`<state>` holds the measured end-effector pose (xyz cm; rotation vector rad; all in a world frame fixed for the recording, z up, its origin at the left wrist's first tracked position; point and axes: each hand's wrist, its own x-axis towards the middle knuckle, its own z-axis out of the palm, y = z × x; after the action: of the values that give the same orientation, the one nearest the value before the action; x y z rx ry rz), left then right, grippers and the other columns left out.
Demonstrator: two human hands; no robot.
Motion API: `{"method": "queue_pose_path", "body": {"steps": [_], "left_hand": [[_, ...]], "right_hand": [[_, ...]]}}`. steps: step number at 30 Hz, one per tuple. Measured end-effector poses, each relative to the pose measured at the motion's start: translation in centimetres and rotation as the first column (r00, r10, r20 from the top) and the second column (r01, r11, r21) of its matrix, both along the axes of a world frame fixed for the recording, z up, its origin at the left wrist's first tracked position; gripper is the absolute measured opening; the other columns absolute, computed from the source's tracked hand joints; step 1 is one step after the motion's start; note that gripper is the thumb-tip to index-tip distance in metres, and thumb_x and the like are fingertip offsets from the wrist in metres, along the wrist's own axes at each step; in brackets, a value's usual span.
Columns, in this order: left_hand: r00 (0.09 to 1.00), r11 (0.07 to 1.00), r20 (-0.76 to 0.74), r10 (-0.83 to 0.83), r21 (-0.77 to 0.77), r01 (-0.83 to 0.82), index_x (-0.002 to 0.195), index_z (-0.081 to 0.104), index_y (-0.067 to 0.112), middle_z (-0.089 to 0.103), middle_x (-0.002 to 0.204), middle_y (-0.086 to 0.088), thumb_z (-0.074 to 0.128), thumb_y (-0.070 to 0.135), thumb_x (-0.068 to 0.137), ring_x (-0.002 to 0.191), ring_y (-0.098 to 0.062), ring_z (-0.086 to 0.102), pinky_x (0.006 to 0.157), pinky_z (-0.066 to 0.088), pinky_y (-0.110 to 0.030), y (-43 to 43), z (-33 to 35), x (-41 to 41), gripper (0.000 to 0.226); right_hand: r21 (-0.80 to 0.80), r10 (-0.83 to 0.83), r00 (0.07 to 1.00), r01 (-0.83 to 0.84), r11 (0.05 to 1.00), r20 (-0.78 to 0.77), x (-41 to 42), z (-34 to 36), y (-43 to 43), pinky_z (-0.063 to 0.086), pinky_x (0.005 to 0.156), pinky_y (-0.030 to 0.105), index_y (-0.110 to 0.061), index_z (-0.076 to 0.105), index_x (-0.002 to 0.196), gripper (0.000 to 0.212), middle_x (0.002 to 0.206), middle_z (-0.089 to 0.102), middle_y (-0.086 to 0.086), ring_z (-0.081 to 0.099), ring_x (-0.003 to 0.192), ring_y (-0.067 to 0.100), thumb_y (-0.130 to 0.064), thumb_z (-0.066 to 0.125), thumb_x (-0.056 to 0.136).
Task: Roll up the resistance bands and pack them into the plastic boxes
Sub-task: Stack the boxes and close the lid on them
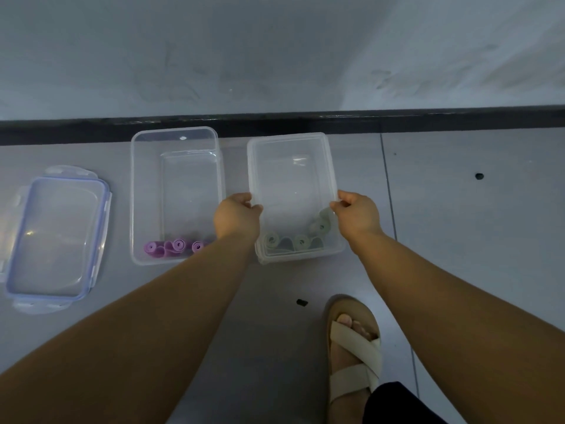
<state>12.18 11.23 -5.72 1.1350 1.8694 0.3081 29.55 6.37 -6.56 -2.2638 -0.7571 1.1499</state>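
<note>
Two clear plastic boxes stand side by side on the grey floor. The left box (143, 194) holds rolled purple resistance bands (175, 247) at its near end. Rolled pale green bands (301, 240) lie at the near end of the right box (290, 142). My left hand (237, 215) pinches the right box's left long edge. On the opposite long edge my right hand (357, 214) pinches the same way. I cannot tell whether a clear lid lies on this box.
A clear lid with a blue seal (58, 237) lies on the floor at the left. A black skirting strip (428, 120) and the wall run just behind the boxes. My sandalled foot (351, 347) stands near the right box. A small dark bit (301, 302) lies on the floor.
</note>
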Motion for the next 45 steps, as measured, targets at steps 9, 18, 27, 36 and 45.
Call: {"method": "queue_pose_path", "body": {"steps": [9, 18, 27, 36, 45], "left_hand": [[0.995, 0.996, -0.066, -0.073, 0.037, 0.075, 0.128, 0.056, 0.008, 0.065, 0.116, -0.012, 0.058, 0.014, 0.091, 0.108, -0.028, 0.059, 0.091, 0.042, -0.029, 0.1, -0.3, 0.0, 0.038], [1.000, 0.999, -0.004, 0.024, -0.030, -0.024, 0.116, 0.065, 0.005, 0.069, 0.106, -0.015, 0.067, 0.014, 0.084, 0.096, -0.032, 0.066, 0.088, 0.052, -0.040, 0.6, -1.2, -0.3, 0.033], [0.991, 0.990, -0.053, -0.122, -0.084, 0.118, 0.137, 0.043, 0.012, 0.057, 0.127, -0.011, 0.050, 0.005, 0.088, 0.110, -0.030, 0.057, 0.085, 0.046, -0.031, 2.0, -0.9, 0.7, 0.049], [1.000, 0.997, 0.009, -0.004, -0.080, 0.005, 0.144, 0.027, 0.008, 0.034, 0.147, -0.014, 0.031, 0.025, 0.101, 0.132, -0.029, 0.038, 0.105, 0.032, -0.034, 8.1, 0.1, 3.5, 0.047], [0.906, 0.941, 0.265, 0.329, -0.174, -0.290, 0.143, 0.033, 0.011, 0.036, 0.148, -0.008, 0.041, 0.026, 0.099, 0.134, -0.022, 0.037, 0.091, 0.037, -0.014, 8.7, -0.4, 4.2, 0.047]], "right_hand": [[0.003, 0.013, 1.000, -0.013, 1.000, 0.013, 0.0, -0.2, -0.2, 0.043, 0.095, 0.029, -0.009, 0.054, 0.129, 0.036, 0.117, 0.063, 0.012, 0.058, 0.108, 0.026, -0.015, 0.054, 0.093], [-0.011, -0.092, 0.993, 0.092, 0.996, -0.073, 0.2, -0.4, -0.3, 0.047, 0.098, 0.039, -0.009, 0.057, 0.126, 0.038, 0.118, 0.063, 0.010, 0.060, 0.104, 0.025, -0.016, 0.062, 0.089], [-0.090, -0.013, 0.999, 0.010, 0.996, -0.031, 0.5, -0.9, 1.3, 0.045, 0.079, 0.032, -0.011, 0.055, 0.118, 0.033, 0.103, 0.059, 0.005, 0.055, 0.088, 0.020, -0.021, 0.056, 0.087], [0.056, 0.004, 0.997, -0.008, 0.998, 0.079, 1.2, -0.7, 8.9, 0.038, 0.091, 0.030, -0.011, 0.044, 0.134, 0.051, 0.134, 0.050, 0.013, 0.050, 0.119, 0.027, -0.045, 0.031, 0.098], [0.171, -0.142, 0.988, 0.130, 0.977, 0.062, 0.4, -3.1, 11.2, 0.037, 0.071, 0.029, -0.010, 0.059, 0.097, 0.042, 0.079, 0.054, 0.002, 0.051, 0.077, 0.015, -0.045, 0.035, 0.098]]}}
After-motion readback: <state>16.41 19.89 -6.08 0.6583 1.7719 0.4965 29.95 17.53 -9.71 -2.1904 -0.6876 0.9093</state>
